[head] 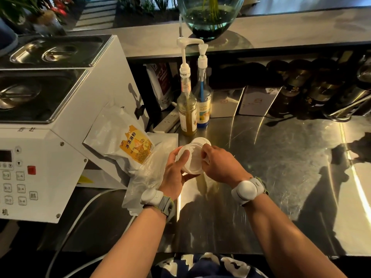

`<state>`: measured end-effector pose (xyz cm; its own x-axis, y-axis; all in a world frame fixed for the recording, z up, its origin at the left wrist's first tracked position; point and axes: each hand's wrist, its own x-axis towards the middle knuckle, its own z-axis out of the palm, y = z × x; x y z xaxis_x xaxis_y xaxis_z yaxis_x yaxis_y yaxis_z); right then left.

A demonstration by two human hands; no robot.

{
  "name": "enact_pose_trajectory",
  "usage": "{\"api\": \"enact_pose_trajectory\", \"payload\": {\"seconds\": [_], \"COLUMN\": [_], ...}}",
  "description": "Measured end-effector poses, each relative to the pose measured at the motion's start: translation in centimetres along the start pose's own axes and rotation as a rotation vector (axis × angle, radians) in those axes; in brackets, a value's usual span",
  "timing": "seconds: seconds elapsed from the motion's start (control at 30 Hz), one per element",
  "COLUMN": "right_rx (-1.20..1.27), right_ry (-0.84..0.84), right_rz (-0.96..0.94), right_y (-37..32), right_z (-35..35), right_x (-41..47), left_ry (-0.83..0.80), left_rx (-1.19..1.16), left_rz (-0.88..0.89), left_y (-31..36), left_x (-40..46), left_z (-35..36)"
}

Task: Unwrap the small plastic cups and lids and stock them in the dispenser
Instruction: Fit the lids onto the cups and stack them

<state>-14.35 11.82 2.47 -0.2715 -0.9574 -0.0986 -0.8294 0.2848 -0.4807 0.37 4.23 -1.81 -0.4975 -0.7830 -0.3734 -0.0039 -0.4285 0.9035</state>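
Fingers of the left hand grasp a stack of white lids held above the steel table, while the right hand pinches the stack's far rim, clear plastic wrap lying just left beside a powder bag.

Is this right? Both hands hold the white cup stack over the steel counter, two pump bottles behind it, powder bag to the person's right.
Not quite. The head view shows the powder bag to the person's left, against the white machine. The rest stands: left hand and right hand hold the cup stack over the steel counter, pump bottles behind.
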Motion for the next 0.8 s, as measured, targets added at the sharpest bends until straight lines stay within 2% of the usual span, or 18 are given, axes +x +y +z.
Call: {"api": "enact_pose_trajectory", "payload": {"seconds": [0.13,0.27,0.4,0.57,0.67,0.8], "right_rx": [0.055,0.431,0.685,0.727,0.739,0.802], "right_ry": [-0.009,0.035,0.0,0.035,0.042,0.031], "right_rz": [0.047,0.194,0.244,0.157,0.141,0.149], "right_y": [0.0,0.3,0.1,-0.5,-0.6,-0.4], "right_z": [0.0,0.1,1.2,3.4,3.8,3.6], "right_x": [0.2,0.6,0.9,0.6,0.5,0.6], "left_ry": [0.045,0.064,-0.019,-0.036,0.026,0.086], "left_rx": [-0.048,-0.071,-0.092,-0.061,-0.014,0.105], "left_rz": [-0.033,-0.036,-0.023,-0.037,-0.093,-0.061], "left_y": [0.2,-0.1,-0.1,-0.1,-0.2,-0.4], "left_x": [0.1,0.3,0.2,0.3,0.3,0.7], "left_z": [0.0,-0.2,-0.3,-0.2,-0.2,0.0]}}
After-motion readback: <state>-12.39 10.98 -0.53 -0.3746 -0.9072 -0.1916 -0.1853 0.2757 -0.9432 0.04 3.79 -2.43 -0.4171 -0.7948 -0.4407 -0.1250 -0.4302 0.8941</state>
